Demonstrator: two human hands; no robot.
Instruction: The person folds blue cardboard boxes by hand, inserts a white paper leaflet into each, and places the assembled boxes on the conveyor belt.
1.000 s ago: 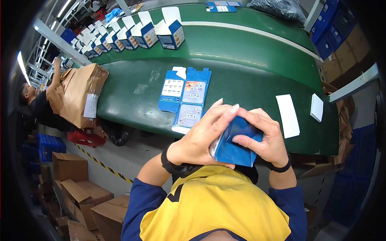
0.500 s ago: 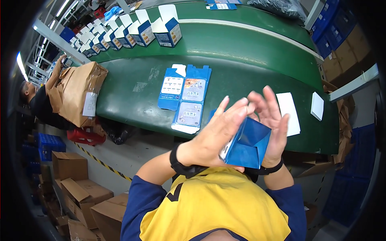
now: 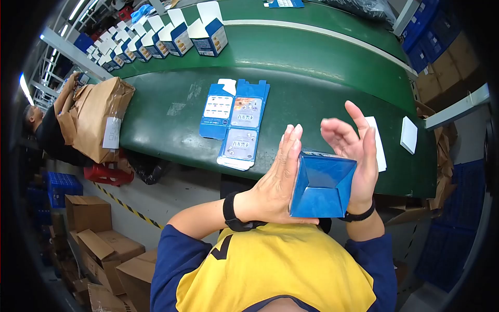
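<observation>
head — 2 hands point(image 3: 279, 183) point(image 3: 359, 165) flanking 1 box point(image 3: 323, 179)

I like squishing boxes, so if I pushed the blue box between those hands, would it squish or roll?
The blue box would probably squish under a hard push, since its folded flaps look like thin card. It likely wouldn't roll, because it has flat sides and corners. Its shiny surface might feel slippery.

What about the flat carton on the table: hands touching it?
No, the left hand and right hand flank the blue box, apart from the flat carton.
</observation>
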